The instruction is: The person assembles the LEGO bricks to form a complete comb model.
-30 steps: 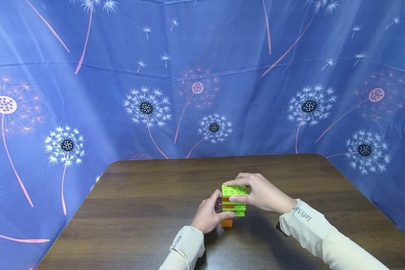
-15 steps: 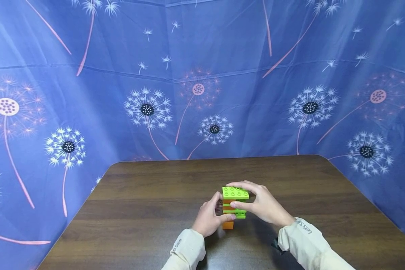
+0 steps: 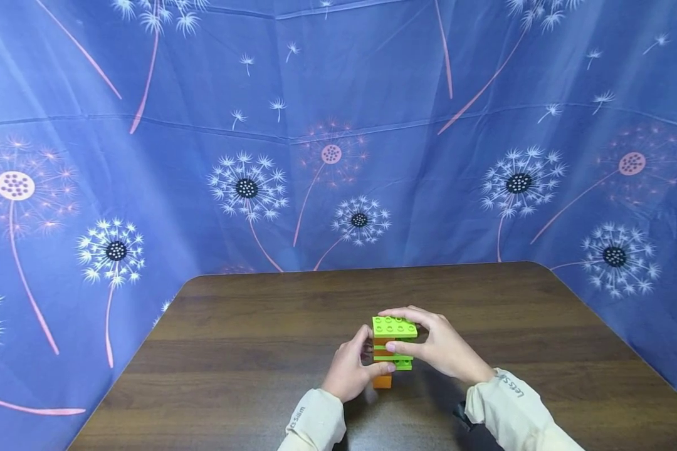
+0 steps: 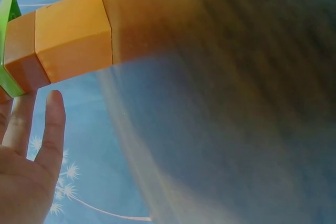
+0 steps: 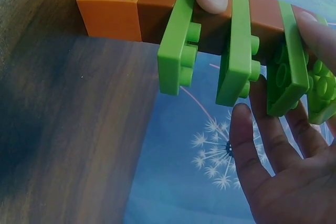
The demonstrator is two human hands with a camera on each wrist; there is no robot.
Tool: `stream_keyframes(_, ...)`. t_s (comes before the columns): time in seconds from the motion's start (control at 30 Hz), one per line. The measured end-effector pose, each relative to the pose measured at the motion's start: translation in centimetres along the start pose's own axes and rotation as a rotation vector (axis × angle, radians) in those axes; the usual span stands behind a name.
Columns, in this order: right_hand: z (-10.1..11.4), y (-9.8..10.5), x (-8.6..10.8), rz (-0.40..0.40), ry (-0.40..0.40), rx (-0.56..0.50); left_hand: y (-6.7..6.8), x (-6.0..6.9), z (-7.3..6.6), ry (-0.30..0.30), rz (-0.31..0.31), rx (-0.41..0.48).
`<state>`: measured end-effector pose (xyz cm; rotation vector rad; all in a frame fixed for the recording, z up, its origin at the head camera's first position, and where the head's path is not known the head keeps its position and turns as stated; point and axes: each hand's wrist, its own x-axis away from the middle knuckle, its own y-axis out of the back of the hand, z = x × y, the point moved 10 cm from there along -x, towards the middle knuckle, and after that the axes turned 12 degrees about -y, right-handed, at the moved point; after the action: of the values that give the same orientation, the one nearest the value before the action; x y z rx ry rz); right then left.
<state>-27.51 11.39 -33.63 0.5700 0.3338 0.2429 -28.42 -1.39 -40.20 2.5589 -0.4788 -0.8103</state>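
A tower of toy building bricks stands upright on the table, an orange brick [image 3: 382, 382] at its foot. Above it, brown bricks [image 5: 211, 35] alternate with green plates [image 5: 177, 51] that jut out to the right, and a studded green plate [image 3: 393, 326] tops it. My left hand [image 3: 346, 371] grips the lower part, thumb across the front and fingers behind. Higher up, my right hand [image 3: 444, 346] holds the tower between its thumb on the near side and fingers at the back. In the left wrist view, the orange brick [image 4: 76, 35] meets its reflection on the tabletop.
The brown wood-grain table [image 3: 248, 351] has rounded far corners. Behind it hangs a blue cloth [image 3: 417, 150] with dandelion prints. A small dark object [image 3: 464, 416] shows beneath the right sleeve cuff.
My right hand's thumb has slid down from the top plate to a lower layer of the tower. The left hand keeps its grip. The head view has tilted slightly upward.
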Motion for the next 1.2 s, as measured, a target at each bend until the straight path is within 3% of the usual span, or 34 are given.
stream_keyframes(0.3,0.8,0.2,-0.2,-0.019,0.085,0.083,-0.1,-0.4,0.0,-0.020,0.023,-0.025)
stream_keyframes(0.53,1.1,0.9,-1.4,-0.030,0.090,0.169,-0.3,-2.1,0.6,-0.020,0.053,-0.058)
stream_keyframes(0.73,0.5,1.5,-3.1,-0.022,0.045,0.240,-0.5,-3.7,1.5,0.048,0.072,-0.056)
stream_keyframes(1.0,0.1,2.0,-5.2,-0.013,-0.002,0.360,-0.3,-5.9,2.6,0.124,0.093,-0.146)
stream_keyframes(1.2,0.0,2.2,-6.8,0.003,-0.015,0.425,0.1,-7.1,3.6,0.174,0.082,-0.136)
